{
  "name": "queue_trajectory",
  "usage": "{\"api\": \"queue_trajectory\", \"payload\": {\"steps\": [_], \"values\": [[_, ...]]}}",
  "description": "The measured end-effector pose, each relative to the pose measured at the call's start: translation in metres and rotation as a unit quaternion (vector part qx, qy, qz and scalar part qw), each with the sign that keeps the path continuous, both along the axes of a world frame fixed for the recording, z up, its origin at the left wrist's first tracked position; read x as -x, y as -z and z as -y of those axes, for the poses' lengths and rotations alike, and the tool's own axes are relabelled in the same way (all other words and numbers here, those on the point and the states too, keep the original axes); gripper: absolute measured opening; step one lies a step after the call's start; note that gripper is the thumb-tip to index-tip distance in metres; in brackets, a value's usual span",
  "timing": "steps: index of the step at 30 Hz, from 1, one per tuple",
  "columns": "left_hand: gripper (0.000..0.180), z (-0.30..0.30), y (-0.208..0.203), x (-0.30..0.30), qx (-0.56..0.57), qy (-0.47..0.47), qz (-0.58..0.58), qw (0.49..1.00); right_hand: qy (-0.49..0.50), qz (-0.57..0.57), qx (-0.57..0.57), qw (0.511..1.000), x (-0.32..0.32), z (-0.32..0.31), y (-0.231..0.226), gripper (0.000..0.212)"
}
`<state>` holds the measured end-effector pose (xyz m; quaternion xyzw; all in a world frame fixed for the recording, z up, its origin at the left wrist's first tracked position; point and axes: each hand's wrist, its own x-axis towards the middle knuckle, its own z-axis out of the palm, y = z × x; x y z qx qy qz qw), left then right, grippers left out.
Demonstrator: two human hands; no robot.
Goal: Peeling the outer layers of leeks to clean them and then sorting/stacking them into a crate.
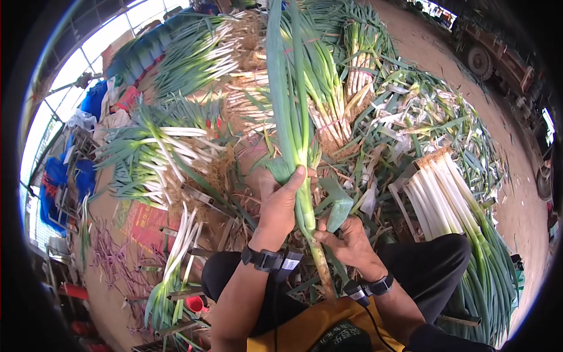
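Note:
Upright in front of me is a long green onion (305, 210), its dark leaves rising past the top edge and its dirty root end pointing down at my lap. My left hand (277, 212) is closed around the stalk at about the middle. Lower down, beside the pale part of the stalk, my right hand (350, 246) pinches a broad outer leaf (338, 205), whose folded green end sticks up above the fingers. Where that leaf meets the stalk is partly hidden by the fingers. Both wrists wear black bands.
Peeled leaves and skins (410, 111) are heaped ahead and right. Cleaned onions (437, 196) lean on a frame by my right knee. Tied bundles (328, 100) lie beyond; loose onions (170, 155) lie left. A red cup (196, 303) and purple strips (117, 264) are lower left.

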<state>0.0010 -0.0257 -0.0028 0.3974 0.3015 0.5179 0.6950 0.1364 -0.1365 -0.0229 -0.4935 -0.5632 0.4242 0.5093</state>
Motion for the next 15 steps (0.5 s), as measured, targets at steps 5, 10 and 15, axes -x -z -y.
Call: {"api": "queue_trajectory", "payload": {"steps": [5, 10, 15], "values": [[0.019, -0.002, -0.004, -0.001, -0.064, -0.055, -0.035, 0.996, -0.011, 0.162, -0.056, 0.985, -0.009, 0.027, -0.008, 0.012], [0.021, -0.026, -0.007, 0.017, -0.064, -0.096, -0.035, 0.993, -0.034, 0.137, -0.055, 0.988, -0.009, 0.051, 0.010, 0.019], [0.025, -0.006, 0.004, 0.003, -0.042, -0.053, -0.038, 0.997, 0.076, 0.116, -0.070, 0.988, 0.002, 0.000, -0.007, 0.032]]}}
